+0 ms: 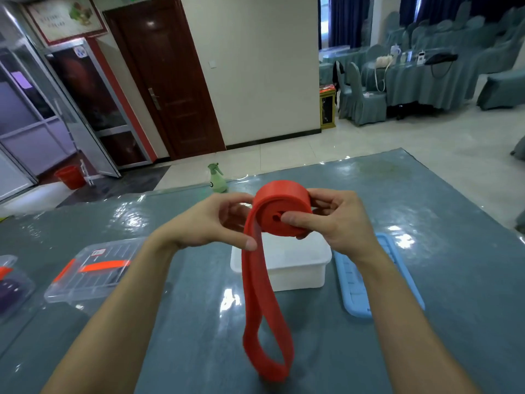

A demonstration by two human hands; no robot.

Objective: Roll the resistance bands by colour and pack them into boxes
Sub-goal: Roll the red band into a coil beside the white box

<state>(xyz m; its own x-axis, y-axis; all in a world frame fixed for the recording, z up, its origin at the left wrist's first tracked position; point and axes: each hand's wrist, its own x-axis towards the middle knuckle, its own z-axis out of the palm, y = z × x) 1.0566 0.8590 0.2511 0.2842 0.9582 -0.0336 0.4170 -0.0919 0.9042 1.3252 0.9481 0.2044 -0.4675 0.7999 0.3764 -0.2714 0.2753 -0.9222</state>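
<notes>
Hanging above the surface (443,265) near the white box (298,263), the half-rolled red resistance band (281,196) is gripped at its coil by the right hand (336,220) and pinched at its strap by the left hand (214,221).

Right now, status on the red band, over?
Both busy: left hand pinches the tail, right hand grips the roll. Part-rolled band, loop hanging loose. Open box below, lid beside it; nothing blocking.

— Where's it looking from?
— The person's head: one wide view, facing forward and down, close over the left hand (216,220) and right hand (338,223), table (431,240) below, door (170,81) far ahead.
</notes>
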